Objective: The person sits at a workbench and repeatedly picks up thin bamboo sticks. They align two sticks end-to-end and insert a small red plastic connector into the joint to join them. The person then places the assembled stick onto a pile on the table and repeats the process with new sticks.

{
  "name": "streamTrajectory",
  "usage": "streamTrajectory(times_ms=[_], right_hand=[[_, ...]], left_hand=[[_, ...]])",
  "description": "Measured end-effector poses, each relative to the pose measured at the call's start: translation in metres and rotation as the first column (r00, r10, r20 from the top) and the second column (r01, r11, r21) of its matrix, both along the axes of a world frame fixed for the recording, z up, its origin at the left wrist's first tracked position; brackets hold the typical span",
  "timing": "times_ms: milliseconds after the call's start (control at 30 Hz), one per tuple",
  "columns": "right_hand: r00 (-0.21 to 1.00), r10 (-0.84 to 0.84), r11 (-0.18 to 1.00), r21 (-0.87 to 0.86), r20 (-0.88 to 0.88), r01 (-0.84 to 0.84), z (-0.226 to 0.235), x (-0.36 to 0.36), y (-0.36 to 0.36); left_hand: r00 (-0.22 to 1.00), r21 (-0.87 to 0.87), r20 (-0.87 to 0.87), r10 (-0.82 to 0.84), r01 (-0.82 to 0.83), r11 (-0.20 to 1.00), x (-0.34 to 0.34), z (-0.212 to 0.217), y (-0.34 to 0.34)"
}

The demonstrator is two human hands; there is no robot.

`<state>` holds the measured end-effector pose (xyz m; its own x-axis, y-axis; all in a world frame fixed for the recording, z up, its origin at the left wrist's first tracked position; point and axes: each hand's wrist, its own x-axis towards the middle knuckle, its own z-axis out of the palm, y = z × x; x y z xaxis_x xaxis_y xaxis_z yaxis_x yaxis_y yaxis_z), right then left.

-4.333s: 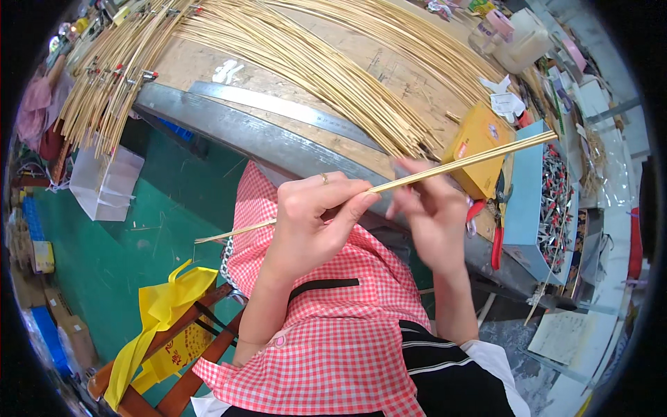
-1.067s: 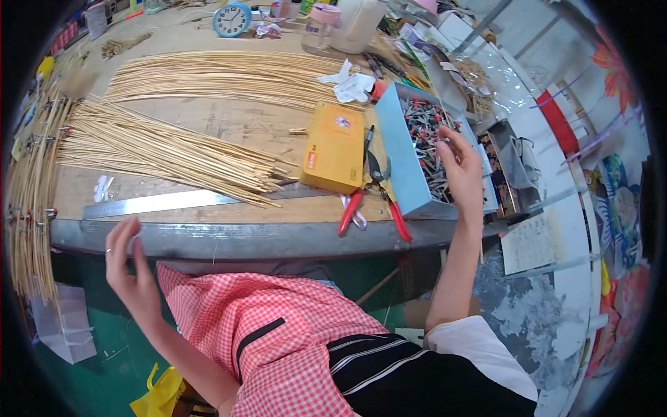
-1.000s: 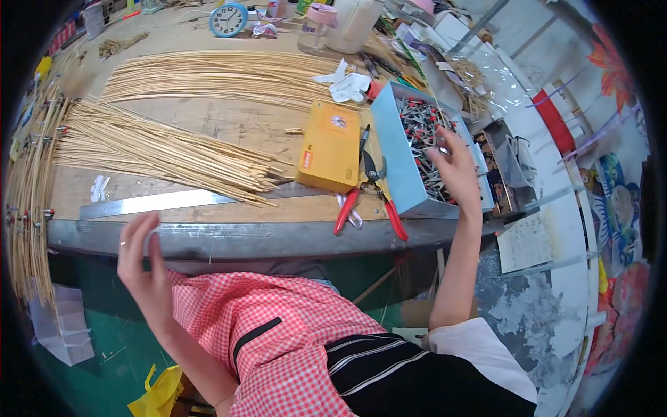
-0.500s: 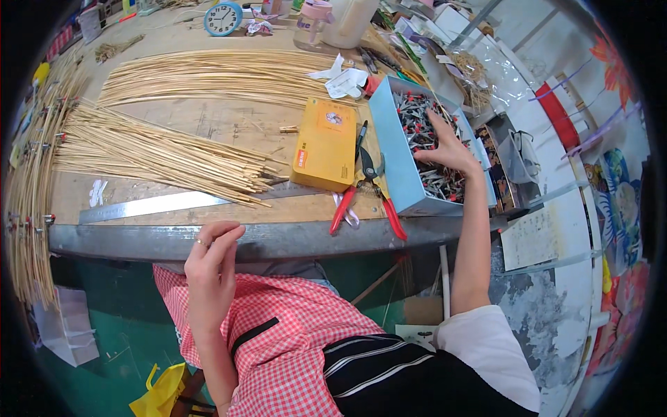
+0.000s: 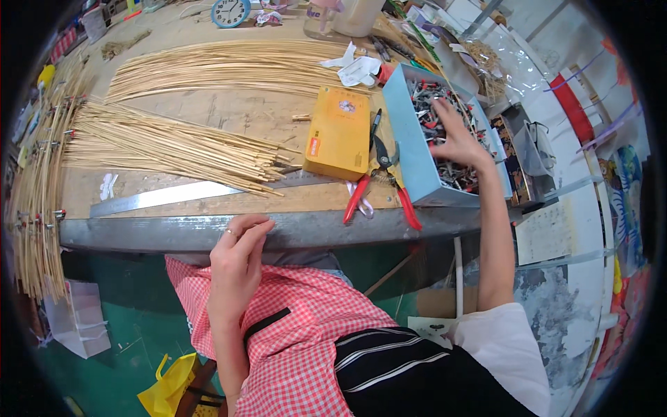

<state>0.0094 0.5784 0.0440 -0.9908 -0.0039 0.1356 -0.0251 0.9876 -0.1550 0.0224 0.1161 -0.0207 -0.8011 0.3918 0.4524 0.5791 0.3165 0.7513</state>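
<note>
My right hand (image 5: 460, 144) is over the light blue box (image 5: 419, 176) at the right of the table. Its thumb and fingers are spread among many small grey metal clips (image 5: 464, 177) with red tips, and some fingertips are hidden between them. Nothing is visibly gripped there. My left hand (image 5: 236, 258) hovers at the table's front edge, fingers bent and pressed together, a ring on one finger; I see nothing in it. Left of the blue box lie red-handled pruning shears (image 5: 383, 167) with open handles, a black pen (image 5: 376, 124) and a yellow box (image 5: 338, 132).
Thin bamboo sticks lie in one bundle (image 5: 174, 142) at middle left and another (image 5: 222, 66) farther back. A metal ruler (image 5: 167, 198) rests near the front edge. More sticks with clips on them (image 5: 43, 187) stand at the far left. A blue clock (image 5: 230, 12) is at the back.
The whole view has shifted a little. My left hand has moved slightly to the right along the table's edge. My right hand stays in the blue box, its fingers among the clips.
</note>
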Motion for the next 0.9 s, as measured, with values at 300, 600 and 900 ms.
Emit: streamTrajectory(times_ms=[300, 600, 900], right_hand=[[1.000, 0.008, 0.995, -0.103, 0.026, -0.005, 0.010, 0.017, -0.032], [1.000, -0.021, 0.995, -0.098, -0.021, 0.019, 0.000, -0.002, -0.005], [0.996, -0.075, 0.991, -0.106, 0.055, 0.080, 0.004, 0.024, -0.030]], left_hand=[[1.000, -0.037, -0.019, 0.016, -0.016, 0.999, -0.001, -0.002, -0.004], [1.000, -0.053, -0.013, -0.027, 0.026, 0.998, 0.001, -0.001, 0.001], [1.000, -0.034, -0.010, 0.008, -0.009, 0.999, -0.001, -0.006, 0.000]])
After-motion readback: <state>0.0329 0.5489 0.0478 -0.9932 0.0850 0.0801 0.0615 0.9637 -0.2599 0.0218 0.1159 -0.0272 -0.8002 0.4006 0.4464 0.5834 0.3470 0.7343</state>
